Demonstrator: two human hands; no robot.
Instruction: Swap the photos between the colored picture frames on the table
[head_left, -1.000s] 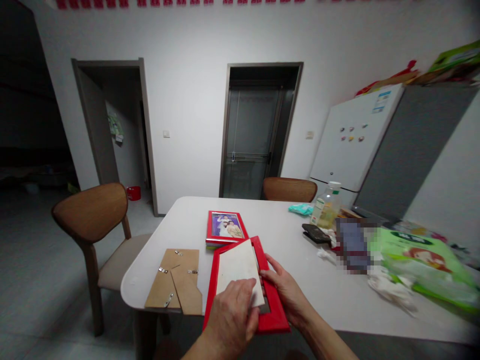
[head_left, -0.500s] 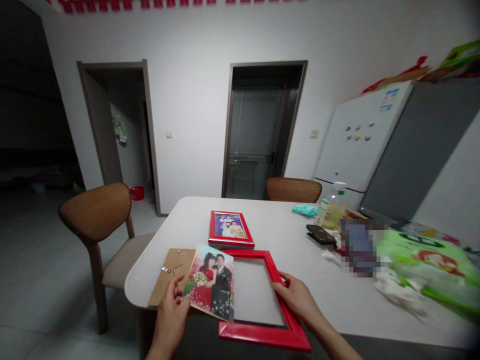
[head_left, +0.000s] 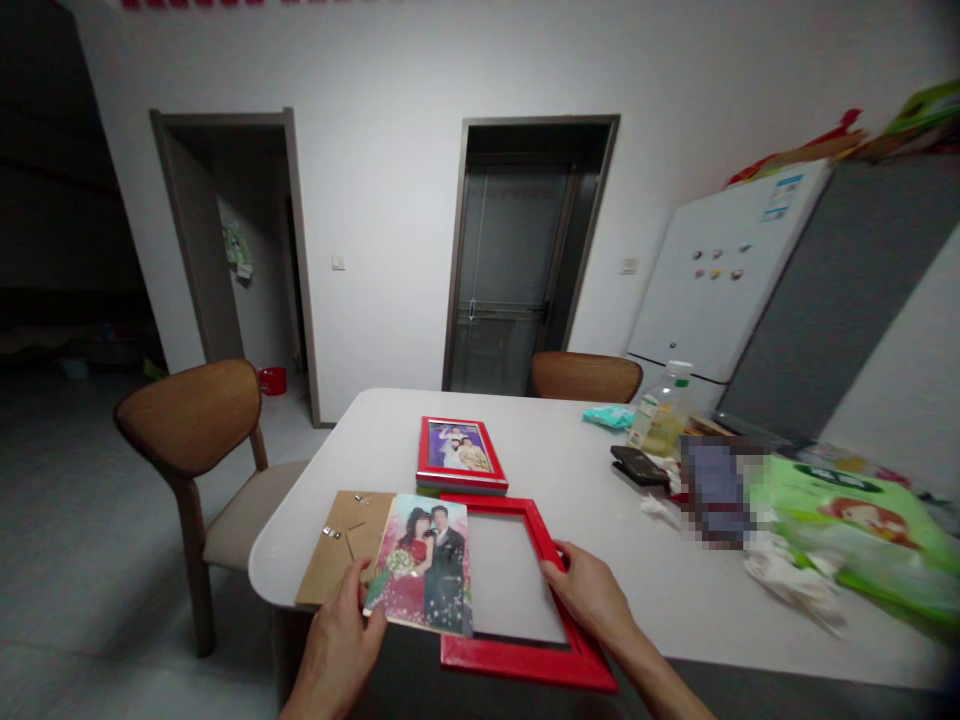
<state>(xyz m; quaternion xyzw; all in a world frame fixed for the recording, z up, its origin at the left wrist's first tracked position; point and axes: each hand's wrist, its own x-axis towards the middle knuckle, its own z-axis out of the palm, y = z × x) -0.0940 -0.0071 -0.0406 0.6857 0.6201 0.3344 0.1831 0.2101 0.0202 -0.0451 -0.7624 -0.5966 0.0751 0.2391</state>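
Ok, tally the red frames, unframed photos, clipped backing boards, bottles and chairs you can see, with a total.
Red frames: 2 (held frame, farther frame; any hidden beneath can't be told)
Unframed photo: 1
Clipped backing board: 1
Bottle: 1
Chairs: 2 (left chair, far chair)
Total: 7

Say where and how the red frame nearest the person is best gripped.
Probably pinch the red frame by its right bar, coming from the right, where the right hand holds it: that bar is straight and narrow, while the photo in the left hand hides much of the left side.
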